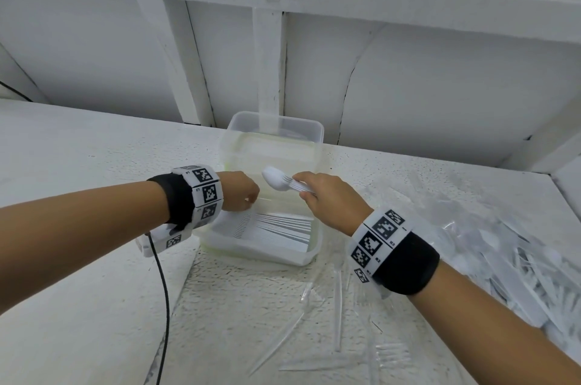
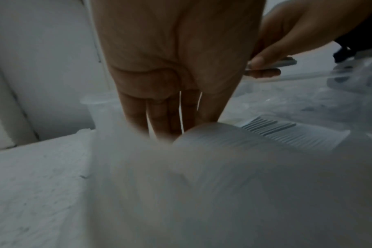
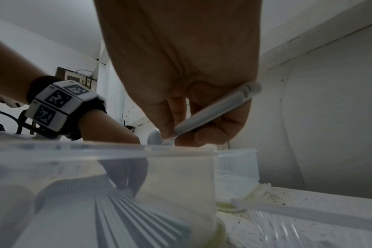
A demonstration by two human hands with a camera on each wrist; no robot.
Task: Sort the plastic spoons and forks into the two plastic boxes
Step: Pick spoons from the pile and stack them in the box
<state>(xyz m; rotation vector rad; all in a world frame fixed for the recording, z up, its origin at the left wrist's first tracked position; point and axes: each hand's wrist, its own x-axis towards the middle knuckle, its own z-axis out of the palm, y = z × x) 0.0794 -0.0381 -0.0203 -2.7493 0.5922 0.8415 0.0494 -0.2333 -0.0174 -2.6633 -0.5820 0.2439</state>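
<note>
The right hand [image 1: 327, 199] pinches 1 spoon [image 1: 276, 179] plus 1 fork [image 1: 297, 185] above the near box [image 1: 311, 251]; the left hand [image 1: 240, 193] reaches down into it, fingers on stacked forks [image 1: 276, 229]; 2 boxes stand on the table [image 1: 78, 158], the far box [image 1: 309, 130] behind.

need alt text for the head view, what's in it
The right hand holds a bunch of white plastic cutlery, a spoon bowl foremost, over the near clear plastic box, where the left hand reaches toward a row of cutlery. A second box stands behind; loose clear wrappers lie on the white table.
</note>
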